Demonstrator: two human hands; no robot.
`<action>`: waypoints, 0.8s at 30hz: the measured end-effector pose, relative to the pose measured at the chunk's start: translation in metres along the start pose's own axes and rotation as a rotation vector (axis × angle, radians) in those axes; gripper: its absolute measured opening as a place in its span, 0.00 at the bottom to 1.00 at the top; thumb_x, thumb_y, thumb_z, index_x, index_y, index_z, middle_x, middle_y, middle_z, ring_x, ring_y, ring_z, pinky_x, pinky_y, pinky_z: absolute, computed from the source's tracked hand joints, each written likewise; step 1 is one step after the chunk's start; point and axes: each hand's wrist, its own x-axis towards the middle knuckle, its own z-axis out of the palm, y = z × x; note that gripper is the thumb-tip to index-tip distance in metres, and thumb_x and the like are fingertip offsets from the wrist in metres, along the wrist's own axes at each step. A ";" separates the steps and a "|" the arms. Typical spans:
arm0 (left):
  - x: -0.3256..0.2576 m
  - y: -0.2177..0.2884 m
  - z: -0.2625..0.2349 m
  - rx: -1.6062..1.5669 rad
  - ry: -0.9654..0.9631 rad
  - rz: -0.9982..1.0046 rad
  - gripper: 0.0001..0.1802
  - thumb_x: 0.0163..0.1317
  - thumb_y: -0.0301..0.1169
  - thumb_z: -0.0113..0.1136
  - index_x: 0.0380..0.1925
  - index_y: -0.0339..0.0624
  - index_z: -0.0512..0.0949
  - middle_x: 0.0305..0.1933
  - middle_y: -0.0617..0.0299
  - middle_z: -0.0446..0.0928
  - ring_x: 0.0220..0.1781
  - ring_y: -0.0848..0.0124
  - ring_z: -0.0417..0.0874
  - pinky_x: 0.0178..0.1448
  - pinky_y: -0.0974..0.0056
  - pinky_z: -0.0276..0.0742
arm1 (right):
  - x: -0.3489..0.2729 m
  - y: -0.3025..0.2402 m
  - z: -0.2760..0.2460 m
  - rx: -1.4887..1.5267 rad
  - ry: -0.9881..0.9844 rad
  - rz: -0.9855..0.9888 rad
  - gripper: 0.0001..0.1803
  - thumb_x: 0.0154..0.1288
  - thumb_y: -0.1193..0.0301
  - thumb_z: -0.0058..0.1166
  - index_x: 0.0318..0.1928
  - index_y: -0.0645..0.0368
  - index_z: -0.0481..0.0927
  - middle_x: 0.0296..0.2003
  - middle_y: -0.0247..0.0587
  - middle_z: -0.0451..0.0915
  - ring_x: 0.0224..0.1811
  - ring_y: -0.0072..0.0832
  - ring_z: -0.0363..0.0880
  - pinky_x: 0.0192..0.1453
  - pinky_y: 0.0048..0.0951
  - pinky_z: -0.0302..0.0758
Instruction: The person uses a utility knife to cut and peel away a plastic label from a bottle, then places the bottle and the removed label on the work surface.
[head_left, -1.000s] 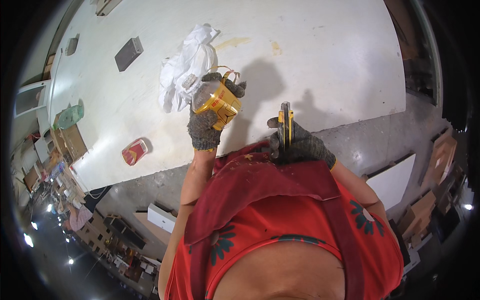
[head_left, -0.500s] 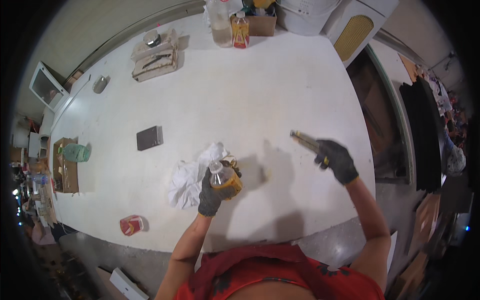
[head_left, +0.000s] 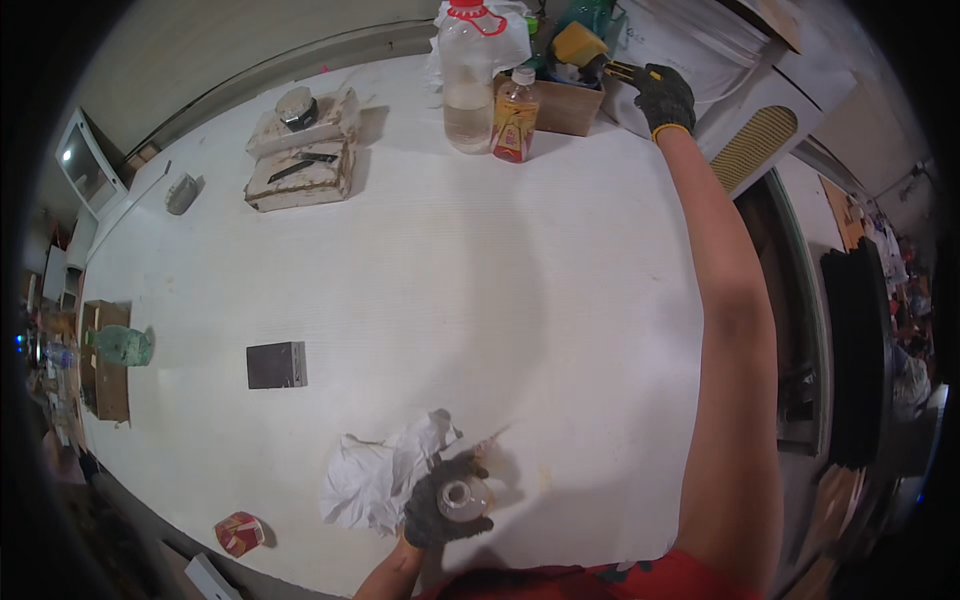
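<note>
My left hand (head_left: 432, 508), in a dark glove, is wrapped round a clear plastic bottle (head_left: 466, 497) near the front edge of the table. The bottle's open mouth points up and most of its body is hidden below. Crumpled white paper (head_left: 372, 480) lies just left of that hand. Stretched far out to the back right, my gloved right hand (head_left: 664, 98) grips a slim yellow-and-black utility knife (head_left: 624, 72). The tip of this knife is over the right end of a cardboard box (head_left: 570, 108), beside a yellow sponge-like block (head_left: 578, 45).
By the box stand a juice bottle (head_left: 515, 118) and a large clear bottle (head_left: 467, 105). A white bucket (head_left: 690, 35) is behind my right hand. On the table are a dark block (head_left: 275, 366), a red cut bottle piece (head_left: 239, 534) and a white block (head_left: 300, 178) with a blade.
My right hand has moved from the table's right side to the box at the back, with the knife. The view has shifted forward; the bottle in my left hand now shows its mouth, without a visible label.
</note>
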 end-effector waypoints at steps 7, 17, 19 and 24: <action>0.001 -0.005 -0.004 -0.092 0.015 -0.107 0.43 0.35 0.36 0.80 0.54 0.42 0.70 0.50 0.56 0.77 0.52 0.62 0.77 0.58 0.57 0.71 | 0.014 -0.008 0.043 -0.340 0.036 -0.238 0.18 0.63 0.59 0.47 0.43 0.58 0.82 0.48 0.50 0.79 0.50 0.46 0.77 0.54 0.42 0.73; 0.001 -0.004 -0.004 -0.152 0.036 -0.149 0.44 0.37 0.38 0.80 0.56 0.42 0.70 0.54 0.55 0.75 0.57 0.58 0.74 0.62 0.54 0.66 | 0.033 -0.003 0.086 -0.242 0.057 -0.025 0.29 0.60 0.56 0.51 0.60 0.56 0.72 0.56 0.53 0.74 0.60 0.47 0.71 0.62 0.41 0.68; 0.001 -0.003 -0.005 -0.159 0.039 -0.157 0.44 0.37 0.38 0.80 0.57 0.42 0.70 0.55 0.55 0.75 0.58 0.58 0.73 0.63 0.53 0.65 | 0.030 0.006 0.092 -0.194 0.069 -0.071 0.31 0.59 0.56 0.53 0.61 0.57 0.70 0.58 0.54 0.72 0.61 0.48 0.70 0.63 0.41 0.68; 0.002 -0.001 0.000 -0.172 0.051 -0.166 0.44 0.37 0.39 0.80 0.58 0.42 0.70 0.57 0.54 0.74 0.60 0.56 0.72 0.65 0.51 0.63 | 0.014 0.006 0.091 -0.178 0.189 -0.052 0.29 0.59 0.52 0.55 0.59 0.49 0.71 0.56 0.52 0.71 0.57 0.50 0.72 0.59 0.44 0.70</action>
